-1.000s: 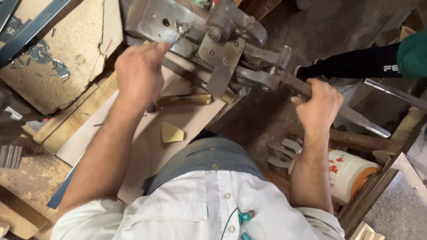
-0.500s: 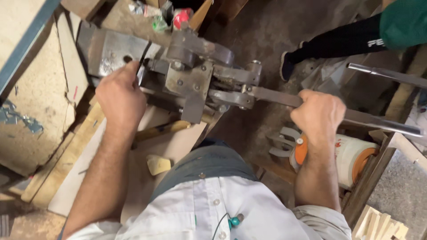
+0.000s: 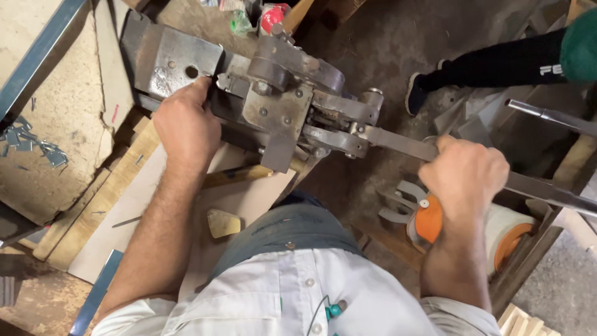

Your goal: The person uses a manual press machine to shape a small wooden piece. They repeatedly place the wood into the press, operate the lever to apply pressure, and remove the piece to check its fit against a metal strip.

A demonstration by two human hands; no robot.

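Two hands work one heavy steel lever press (image 3: 280, 99), bolted together from thick grey plates, sitting at the far middle of the scene on a wooden bench (image 3: 99, 205). My left hand (image 3: 186, 127) presses against the press's left side, fingers curled at the edge of a flat steel plate (image 3: 165, 59) with a round hole in it; whether they pinch anything small there I cannot tell. My right hand (image 3: 466, 177) is wrapped tight around the long flat handle bar (image 3: 404, 146), which runs out to the right. I judge the machine rigid and very heavy, the bar stiff and smooth, best gripped far out for leverage. Near my body lies a small yellowish block (image 3: 222, 223). Below the bar stands an orange and white drum (image 3: 497, 227). Another person's dark-trousered leg (image 3: 497, 62) shows far right.
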